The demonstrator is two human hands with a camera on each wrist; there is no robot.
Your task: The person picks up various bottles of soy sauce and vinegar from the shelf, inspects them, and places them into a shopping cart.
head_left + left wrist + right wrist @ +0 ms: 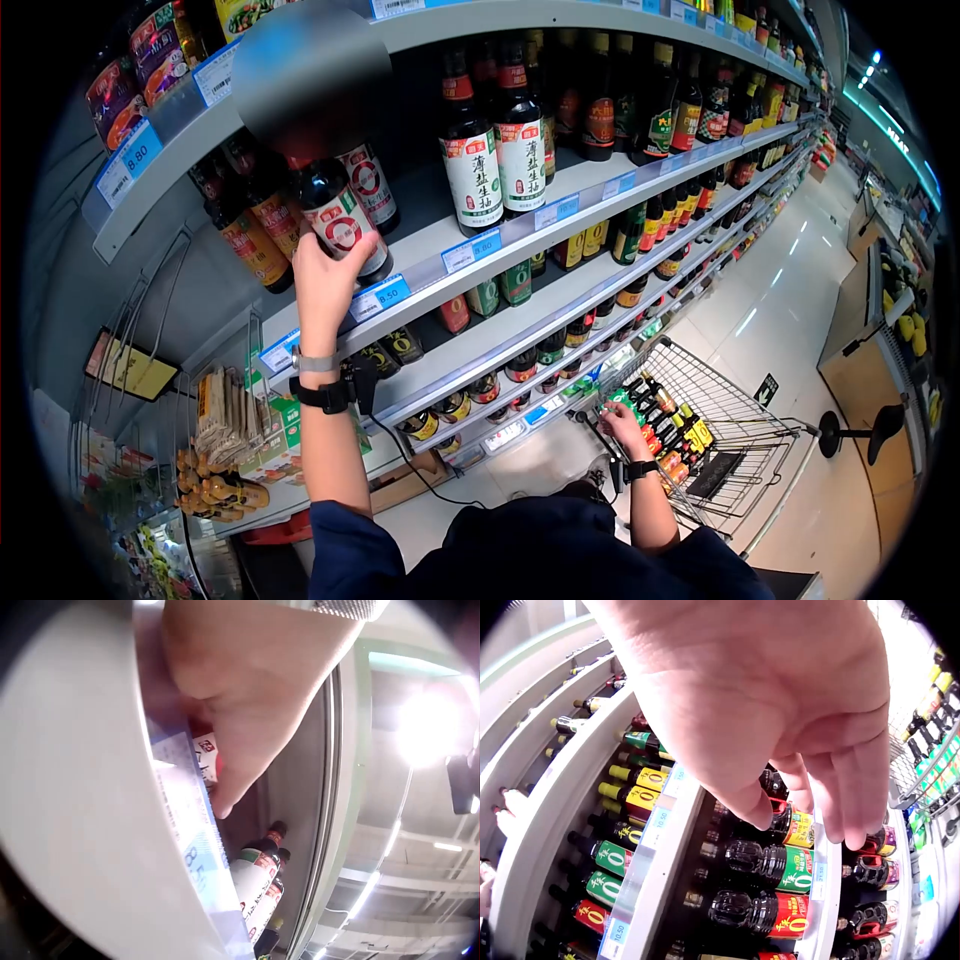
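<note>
The dark glass soy-sauce bottle with a white label bearing a red ring (340, 222) stands on the second white metal shelf (430, 245) from the top, at about eleven o'clock in the head view, its long axis close to upright and leaning a little toward twelve o'clock. The left hand (325, 283) is raised to it from six o'clock, fingers curled round the lower body so that the bottle lies directly above the wrist; this hand is far the nearer of the two. In the left wrist view the palm (247, 690) presses close against the shelf edge with its blue price strip (196, 855). Just to the three o'clock side stand two taller dark bottles with white labels and red caps (495, 150). Well apart, at five o'clock, the right hand (625, 425) hangs low with its fingers loosely spread and holding nothing, resting at or just above the rim of the wire shopping trolley (745, 425), which carries several bottles with red and yellow labels (670, 430).
</note>
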